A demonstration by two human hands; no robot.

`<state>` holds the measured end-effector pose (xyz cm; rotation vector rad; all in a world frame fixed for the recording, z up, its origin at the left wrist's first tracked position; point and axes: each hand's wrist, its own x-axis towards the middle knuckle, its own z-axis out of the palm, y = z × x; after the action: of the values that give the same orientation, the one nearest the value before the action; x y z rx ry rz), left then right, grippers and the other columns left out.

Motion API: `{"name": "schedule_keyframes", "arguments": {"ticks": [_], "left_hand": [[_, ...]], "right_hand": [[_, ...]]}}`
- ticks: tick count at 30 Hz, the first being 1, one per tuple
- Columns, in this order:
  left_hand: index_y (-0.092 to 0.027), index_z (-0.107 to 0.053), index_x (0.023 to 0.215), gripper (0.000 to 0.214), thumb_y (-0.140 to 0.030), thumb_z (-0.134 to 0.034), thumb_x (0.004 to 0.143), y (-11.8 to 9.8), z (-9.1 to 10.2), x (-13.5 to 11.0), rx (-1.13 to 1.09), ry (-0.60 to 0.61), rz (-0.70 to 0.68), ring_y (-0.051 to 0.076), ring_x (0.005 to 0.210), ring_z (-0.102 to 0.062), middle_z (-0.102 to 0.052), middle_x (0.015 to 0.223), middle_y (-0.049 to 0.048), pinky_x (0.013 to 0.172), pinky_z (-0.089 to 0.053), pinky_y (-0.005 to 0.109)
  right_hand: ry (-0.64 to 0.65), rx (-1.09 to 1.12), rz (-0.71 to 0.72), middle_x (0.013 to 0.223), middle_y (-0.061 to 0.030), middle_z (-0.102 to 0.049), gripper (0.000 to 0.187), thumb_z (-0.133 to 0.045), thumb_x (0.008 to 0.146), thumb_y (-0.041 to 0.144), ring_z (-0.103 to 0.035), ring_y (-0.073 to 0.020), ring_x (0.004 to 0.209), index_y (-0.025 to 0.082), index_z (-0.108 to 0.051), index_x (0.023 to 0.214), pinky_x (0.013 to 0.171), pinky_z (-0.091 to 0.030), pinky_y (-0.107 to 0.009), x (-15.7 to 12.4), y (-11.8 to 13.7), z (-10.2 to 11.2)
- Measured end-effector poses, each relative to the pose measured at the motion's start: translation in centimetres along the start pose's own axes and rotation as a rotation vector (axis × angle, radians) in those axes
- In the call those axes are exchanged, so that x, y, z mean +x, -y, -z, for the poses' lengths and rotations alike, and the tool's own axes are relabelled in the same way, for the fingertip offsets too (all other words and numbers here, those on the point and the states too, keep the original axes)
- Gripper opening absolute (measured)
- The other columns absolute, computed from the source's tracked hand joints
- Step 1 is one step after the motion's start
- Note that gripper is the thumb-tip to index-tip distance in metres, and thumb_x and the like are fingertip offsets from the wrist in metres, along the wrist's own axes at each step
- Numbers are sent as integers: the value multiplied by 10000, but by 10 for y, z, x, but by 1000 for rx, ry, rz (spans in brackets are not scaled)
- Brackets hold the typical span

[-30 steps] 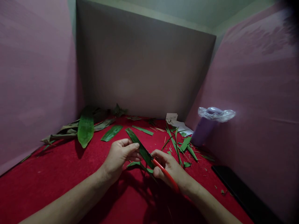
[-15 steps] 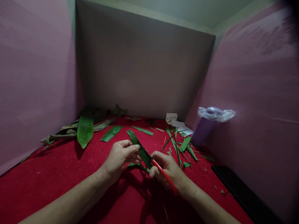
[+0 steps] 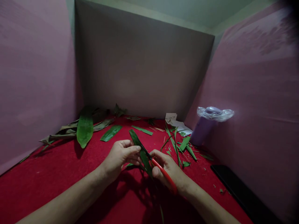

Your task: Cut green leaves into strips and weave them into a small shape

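Note:
A long green leaf strip (image 3: 145, 160) is pinched between the thumb and fingers of my left hand (image 3: 125, 154), slanting down toward the right. My right hand (image 3: 169, 169) grips red-handled scissors (image 3: 167, 176). Their dark blades lie along the right edge of the strip, close to my left fingertips. Part of another green leaf (image 3: 130, 165) shows below my left hand. A thin green sliver (image 3: 161, 213) hangs or lies below the scissors; I cannot tell which.
Red cloth (image 3: 58, 186) covers the surface. Large leaves (image 3: 84, 129) lie back left, cut pieces (image 3: 111, 133) behind my hands, and scraps (image 3: 184, 143) to the right near white paper (image 3: 181, 127). A purple bin (image 3: 202, 130) with a plastic liner and a black flat object (image 3: 233, 183) stand right.
The leaf strip's upper end has shifted slightly right along the scissor blades. My right thumb and the scissor handles have moved a little. A thin sliver shows more plainly below.

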<state>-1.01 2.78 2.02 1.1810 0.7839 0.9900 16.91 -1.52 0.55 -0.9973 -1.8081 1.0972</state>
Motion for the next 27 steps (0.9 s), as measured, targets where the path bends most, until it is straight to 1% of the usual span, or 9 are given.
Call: {"name": "schedule_keyframes", "arguments": {"ticks": [5,7,9,12,15,17,20,23,27], "left_hand": [[-129,-578,645,123,-217,-621,719,2,-2,0,14,28,17,140,507,-636,-688,595,52,516,-488,231],[-133,-573,636,133,-224,-623,719,4,-1,1,6,35,22,138,507,-636,-687,587,51,515,-484,227],[-134,-575,633,139,-231,-628,717,5,-1,1,-2,42,28,138,506,-637,-686,578,54,508,-479,220],[-133,-584,636,143,-244,-642,704,6,-1,2,-13,38,38,140,501,-637,-686,574,58,503,-475,217],[-134,-586,630,155,-257,-654,694,7,-1,2,-22,34,43,144,500,-637,-687,575,61,508,-480,224],[-133,-587,633,156,-259,-655,694,6,-1,1,-21,32,42,145,503,-638,-689,580,63,509,-481,226],[-130,-586,636,148,-249,-650,698,5,-2,0,-11,23,43,142,503,-635,-688,582,61,509,-483,225],[-131,-582,633,139,-235,-639,706,3,-1,1,8,19,35,137,498,-631,-687,583,55,515,-486,229],[-133,-586,629,141,-240,-637,707,3,-1,1,10,35,31,137,499,-631,-685,580,54,513,-479,226]], "right_hand": [[-20,-19,7,686,25,-478,501,-552,686,640,-374,-109,604,169,-527,855,547,-320,-211,0,-3,-1],[-38,-25,-2,654,35,-466,451,-580,695,596,-366,-101,580,171,-528,838,533,-317,-207,0,-6,-2],[-54,0,-44,597,54,-442,383,-609,704,535,-345,-87,526,178,-519,808,487,-295,-198,1,-9,-3],[-79,62,-102,567,62,-464,289,-638,711,437,-352,-78,481,186,-504,763,443,-278,-190,2,-10,-6],[-92,87,-98,575,54,-496,238,-641,716,375,-380,-77,488,179,-506,736,448,-297,-187,3,-9,-9],[-92,105,-99,585,50,-503,237,-648,708,366,-394,-79,501,173,-516,746,461,-312,-187,3,-8,-9],[-91,107,-102,620,42,-506,282,-649,702,412,-391,-83,517,174,-528,791,466,-316,-189,2,-8,-9],[-93,36,-59,638,32,-496,387,-606,705,536,-394,-96,548,175,-540,827,494,-333,-198,0,-9,-9],[-99,-45,-7,650,18,-499,533,-525,672,681,-429,-125,601,178,-546,847,542,-364,-214,-1,-9,-8]]}}
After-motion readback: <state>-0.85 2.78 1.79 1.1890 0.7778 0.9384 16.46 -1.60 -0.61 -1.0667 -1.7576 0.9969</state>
